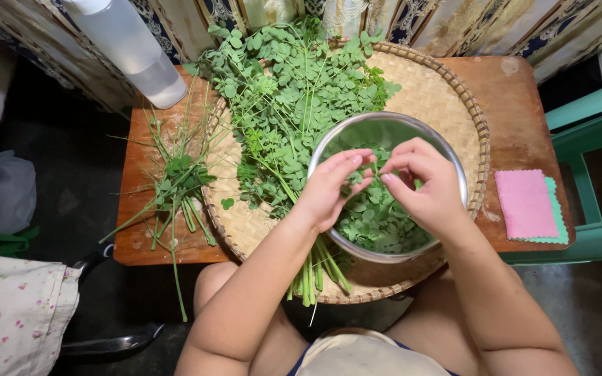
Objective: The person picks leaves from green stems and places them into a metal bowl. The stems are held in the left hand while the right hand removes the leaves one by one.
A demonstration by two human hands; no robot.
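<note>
My left hand (334,186) and my right hand (423,182) meet over a round metal bowl (383,127), fingertips pinched together on a thin green leafy sprig (377,167). The bowl holds a heap of small plucked green leaves (377,219). It rests on a wide woven bamboo tray (433,83). A large pile of leafy green branches (283,97) lies on the tray to the left of the bowl, with its stems pointing toward me.
The tray sits on a small wooden table (517,132). Bare stripped stems (175,188) lie on the table's left side. A translucent plastic bottle (130,45) stands at back left. Pink and green cloths (527,205) lie at right, beside a teal plastic stool (593,125).
</note>
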